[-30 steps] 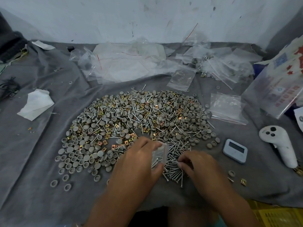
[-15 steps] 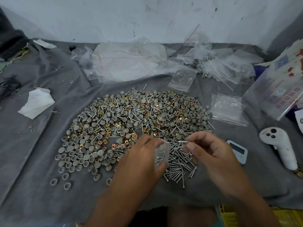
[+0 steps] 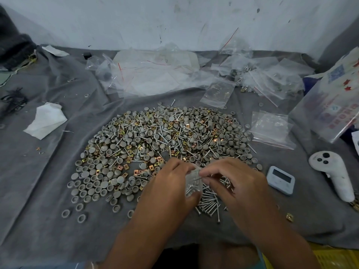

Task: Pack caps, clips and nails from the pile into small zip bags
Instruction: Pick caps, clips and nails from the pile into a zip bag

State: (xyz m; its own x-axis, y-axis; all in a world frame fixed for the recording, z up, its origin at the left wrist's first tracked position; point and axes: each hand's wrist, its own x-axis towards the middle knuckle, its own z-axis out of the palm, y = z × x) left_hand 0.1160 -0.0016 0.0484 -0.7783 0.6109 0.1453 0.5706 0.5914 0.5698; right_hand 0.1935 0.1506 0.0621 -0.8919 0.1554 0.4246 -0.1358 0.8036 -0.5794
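Pinched in the left hand [image 3: 171,183], a small zip bag [image 3: 192,181] takes a nail [image 3: 197,179] fed by the right hand's [image 3: 233,181] fingertips, near the cloth's [image 3: 38,191] front edge. Beyond, the pile [image 3: 165,140] remains large; few filled bags [image 3: 268,78] lie at the back, so most packing is left.

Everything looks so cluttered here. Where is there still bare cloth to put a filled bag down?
Bare grey cloth lies left of the pile, below the white tissue. A smaller patch sits right of the loose nails, below the small white device. The back is crowded with empty bags. Both hands, left and right, work at one bag.
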